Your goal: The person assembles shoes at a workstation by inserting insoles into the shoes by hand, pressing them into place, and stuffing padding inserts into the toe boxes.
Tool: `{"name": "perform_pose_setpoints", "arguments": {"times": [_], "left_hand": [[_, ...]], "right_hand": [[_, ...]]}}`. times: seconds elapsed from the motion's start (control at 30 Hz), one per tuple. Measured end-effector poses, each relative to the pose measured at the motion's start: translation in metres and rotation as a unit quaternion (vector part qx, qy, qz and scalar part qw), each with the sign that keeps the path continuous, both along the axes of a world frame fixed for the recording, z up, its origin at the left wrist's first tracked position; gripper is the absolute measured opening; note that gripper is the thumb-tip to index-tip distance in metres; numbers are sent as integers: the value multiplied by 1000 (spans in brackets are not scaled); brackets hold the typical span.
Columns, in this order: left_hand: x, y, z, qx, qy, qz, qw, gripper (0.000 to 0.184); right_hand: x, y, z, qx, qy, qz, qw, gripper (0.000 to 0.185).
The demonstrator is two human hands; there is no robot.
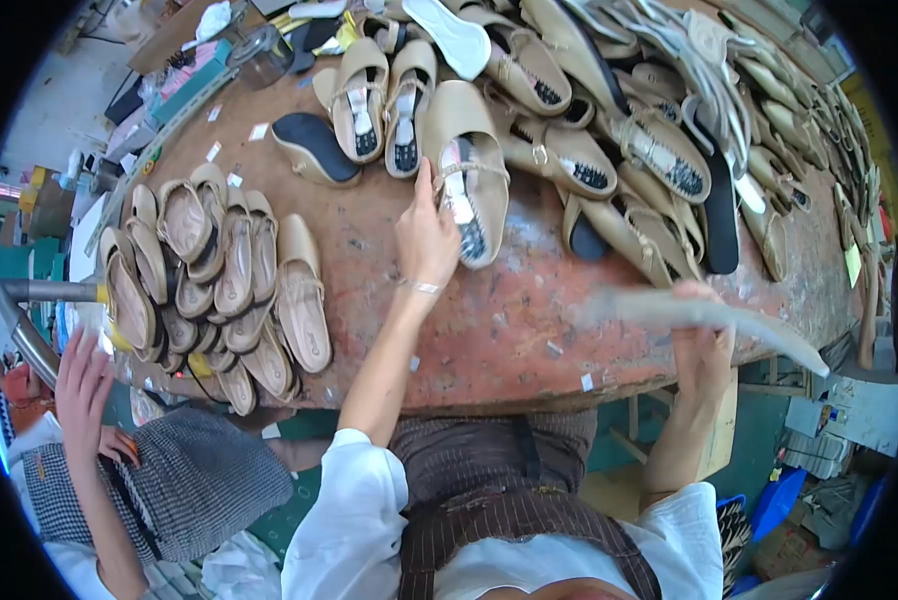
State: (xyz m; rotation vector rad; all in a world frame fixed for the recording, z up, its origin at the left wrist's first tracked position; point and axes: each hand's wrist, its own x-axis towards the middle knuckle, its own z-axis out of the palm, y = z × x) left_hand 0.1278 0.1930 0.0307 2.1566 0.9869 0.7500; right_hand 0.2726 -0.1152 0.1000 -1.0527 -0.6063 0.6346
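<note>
A beige shoe (472,130) with a strap and a dark studded heel area inside lies on the worn red-brown table (469,350). My left hand (429,240) grips the left edge of this shoe, fingers closed on it. At the table's front edge, my right hand (702,345) is wrapped round a long pale strip (769,332), whose left part is smeared by motion. Two more beige shoes (360,100) stand just left of the gripped shoe, beside a black sole piece (314,145).
Beige shoes (659,155) pile up at the back right, with grey-white insoles (704,55) on top. Finished-looking shoes (234,265) cluster at the left. A co-worker's hand (84,385) is raised at the lower left, near a metal pipe (54,290).
</note>
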Motion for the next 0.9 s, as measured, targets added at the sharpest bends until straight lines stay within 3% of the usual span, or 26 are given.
{"name": "perform_pose_setpoints", "arguments": {"times": [0.03, 0.1, 0.13, 0.17, 0.2, 0.23, 0.27, 0.33, 0.4, 0.43, 0.47, 0.5, 0.53, 0.57, 0.63, 0.67, 0.9], "left_hand": [[-26, -7, 9, 1, -1, -48, 999, 64], [-76, -21, 28, -20, 53, -174, 983, 56], [-95, -29, 34, -95, 93, -196, 971, 42], [-113, -37, 27, -117, 107, -188, 969, 42], [-127, -43, 19, -77, 152, -206, 964, 36], [-140, -49, 10, -33, 194, -226, 954, 30], [-149, -58, -1, 26, 145, -183, 972, 22], [-160, -70, -2, 64, 135, -117, 982, 23], [-172, -81, -4, 118, 103, -18, 987, 27], [-179, -89, -6, 112, 104, -17, 988, 27], [-185, -99, -8, 101, 123, 57, 986, 31], [-189, -108, -6, 91, 141, 132, 977, 35], [-189, -118, 2, -29, 161, 170, 972, 46], [-189, -122, 0, -31, 161, 171, 972, 46], [-190, -128, -9, -92, 77, 163, 979, 50], [-189, -128, -15, -125, 34, 166, 978, 47], [-184, -107, -36, -169, -85, 115, 975, 59]], "right_hand": [[-1, -16, -20, -9, 14, 1, 1000, 47], [-10, -54, -50, -170, 158, -76, 970, 34], [-24, -47, -41, -248, 149, -121, 949, 33], [-36, -36, -33, -326, 135, -162, 922, 33], [-38, -40, -45, -314, 153, -117, 930, 38], [-50, -12, -34, -219, 191, -57, 955, 46], [-63, 9, -24, -177, 179, -48, 967, 49], [-71, 17, -25, -136, 167, -37, 976, 52], [-67, 6, -32, -180, 44, 50, 981, 61], [-67, 3, -29, -261, -71, 70, 960, 62], [-63, 6, -26, -321, -332, 55, 885, 62], [-61, 13, -23, -354, -568, 38, 742, 64], [-68, 15, -24, -361, -571, 26, 737, 62], [-69, 15, -26, -362, -571, 28, 736, 62], [-71, 18, -31, -321, -699, 59, 636, 55], [-77, 25, -34, -306, -672, 54, 672, 41], [-114, 91, -70, -189, -579, 133, 782, 26]]}}
